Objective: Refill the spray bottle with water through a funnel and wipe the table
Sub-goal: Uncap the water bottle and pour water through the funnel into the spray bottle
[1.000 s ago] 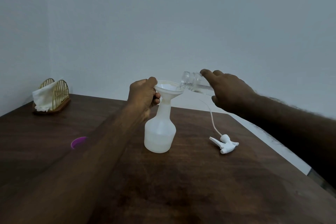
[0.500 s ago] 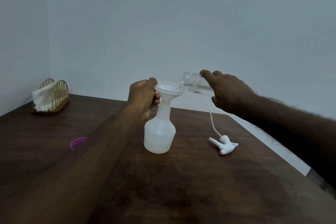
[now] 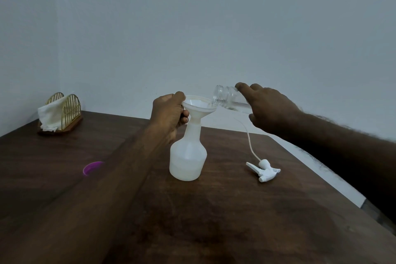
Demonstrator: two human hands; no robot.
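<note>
Head view: the spray bottle [image 3: 187,156] stands mid-tabletop [image 3: 214,210] with the funnel [image 3: 199,106] seated in its neck. The left hand [image 3: 169,111] fingers grasp the funnel rim. The right hand [image 3: 272,109] fingers grasp a tilted clear bottle [image 3: 227,98], its mouth at the funnel's edge. Risk: a steeper tilt likely sends water past the rim, and a nudged funnel could tip the bottle.

This is looking like a plain home dining corner: a dark brown wooden table [image 3: 214,221] is standing against bare pale grey walls [image 3: 192,28], with a gold wire napkin holder [image 3: 71,109] keeping white paper napkins [image 3: 50,113].
</note>
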